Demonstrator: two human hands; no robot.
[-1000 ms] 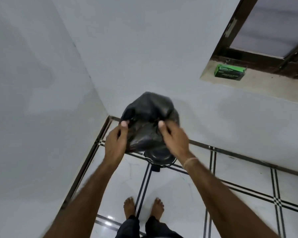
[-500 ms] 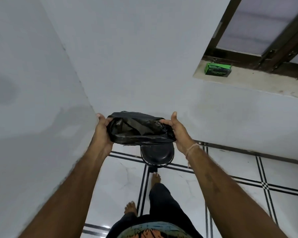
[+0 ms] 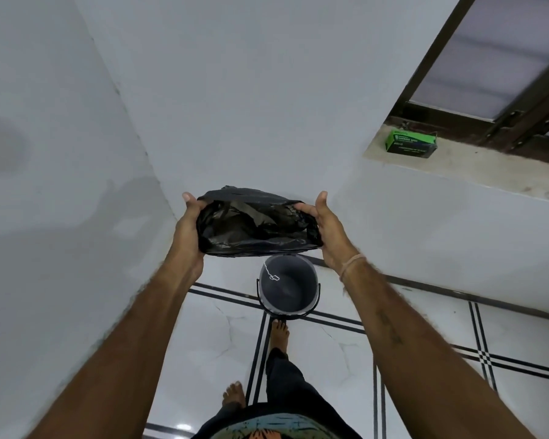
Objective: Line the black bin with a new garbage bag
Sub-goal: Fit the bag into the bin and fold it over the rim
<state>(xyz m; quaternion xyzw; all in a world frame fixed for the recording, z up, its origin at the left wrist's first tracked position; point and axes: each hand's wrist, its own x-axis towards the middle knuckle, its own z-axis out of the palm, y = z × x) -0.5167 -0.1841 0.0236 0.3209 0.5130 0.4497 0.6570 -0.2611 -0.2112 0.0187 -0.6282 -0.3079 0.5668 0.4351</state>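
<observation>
A black garbage bag [image 3: 254, 223] is stretched open between my two hands, held in the air above and just beyond the bin. My left hand [image 3: 187, 229] grips its left edge, fingers tucked inside the mouth. My right hand [image 3: 325, 229] grips the right edge the same way. The black bin [image 3: 287, 288] stands on the floor in the corner below the bag, round, open and unlined, with a thin wire handle and a small white mark inside. Its far rim is hidden by the bag.
White walls meet in a corner just behind the bin. A green box of garbage bags [image 3: 411, 144] lies on the window ledge at upper right. My bare feet stand on the white tiled floor [image 3: 346, 337], one foot touching the bin's near side.
My hands have pulled apart, spreading the bag's mouth wide. I stepped forward, so the bin is now seen open below the bag, and one foot has reached it.
</observation>
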